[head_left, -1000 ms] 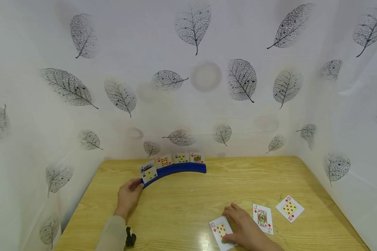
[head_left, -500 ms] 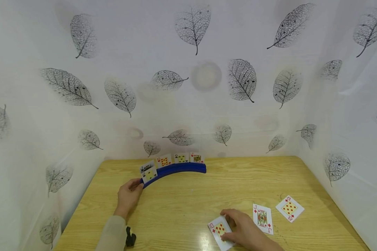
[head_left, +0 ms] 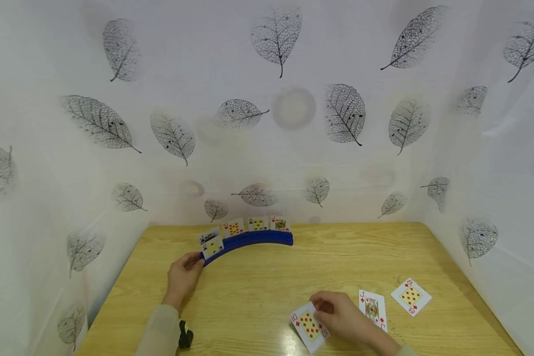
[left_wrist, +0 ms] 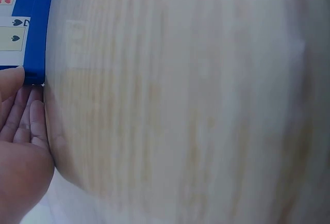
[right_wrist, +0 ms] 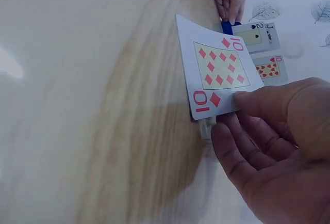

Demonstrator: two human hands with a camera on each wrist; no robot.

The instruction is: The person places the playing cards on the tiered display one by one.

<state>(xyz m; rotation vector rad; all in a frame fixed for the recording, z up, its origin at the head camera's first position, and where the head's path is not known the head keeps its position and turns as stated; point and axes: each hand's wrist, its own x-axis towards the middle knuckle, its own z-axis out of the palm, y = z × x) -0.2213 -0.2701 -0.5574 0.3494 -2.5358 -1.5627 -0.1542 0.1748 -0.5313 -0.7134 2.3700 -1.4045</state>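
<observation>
My right hand [head_left: 340, 316] pinches a playing card, the ten of diamonds [head_left: 308, 329], by one edge between thumb and fingers. In the right wrist view the card [right_wrist: 219, 69] faces up, tilted and slightly bent, its shadowed lower edge close over the table. At the far left, my left hand [head_left: 183, 278] grips the near end of a curved blue card holder [head_left: 249, 240], thumb on top and fingers beneath. A two of spades [head_left: 212, 247] stands in its front slot, a jack [head_left: 209, 234] partly hidden behind. Farther along stand a ten of hearts [head_left: 233, 227], a black-suited card [head_left: 258, 224] and a red jack [head_left: 280, 224].
Face up on the wooden table [head_left: 258, 287] at the right lie the jack of diamonds [head_left: 372, 309], partly behind my right hand, and the eight of diamonds [head_left: 411, 296]. A small black object [head_left: 185, 336] shows beside my left sleeve [head_left: 157, 331]. Leaf-printed white curtains [head_left: 293, 158] enclose the table's back and sides.
My right hand has raised and tilted the ten of diamonds, shifting it slightly left, and now pinches its edge. My left hand stays at the card holder's end.
</observation>
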